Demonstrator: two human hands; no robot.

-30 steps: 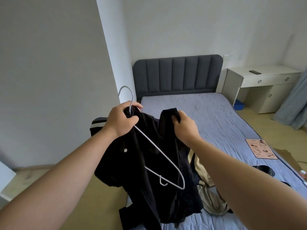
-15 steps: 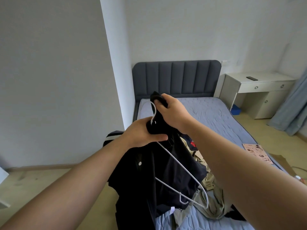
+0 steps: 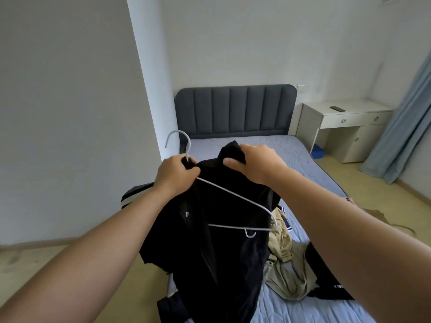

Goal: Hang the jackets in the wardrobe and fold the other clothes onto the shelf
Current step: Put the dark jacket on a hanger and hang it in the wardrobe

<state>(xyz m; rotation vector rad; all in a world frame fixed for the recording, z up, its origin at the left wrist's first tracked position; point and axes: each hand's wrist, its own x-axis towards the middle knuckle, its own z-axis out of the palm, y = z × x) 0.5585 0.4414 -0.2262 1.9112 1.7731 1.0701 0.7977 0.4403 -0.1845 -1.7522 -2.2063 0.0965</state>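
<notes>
Black jacket nearest, yes? Who has it?

Both hands, with the arms stretched forward from the bottom corners. The left hand is clenched round the neck of a white wire hanger and a bunch of the cloth. The hook stands up above the knuckles. The right hand pinches a fold of the collar just beside it, thumb on the near side.

Is the hanger inside the jacket?

One shoulder and the bottom bar lie bare across the front of the cloth. The other shoulder may be inside, but the folds hide it.

Where does the jacket hang?

In the air over the near end of the bed. A striped cuff sticks out to the left.

And beyond?

A crumpled beige garment lies on the blue-grey sheet at the jacket's right edge, with another dark garment beside it. Farther off, a grey padded headboard stands against the white wall. To its right is a white desk with a small dark object on top. A blue curtain hangs at the right edge. The floor is pale wood.
</notes>
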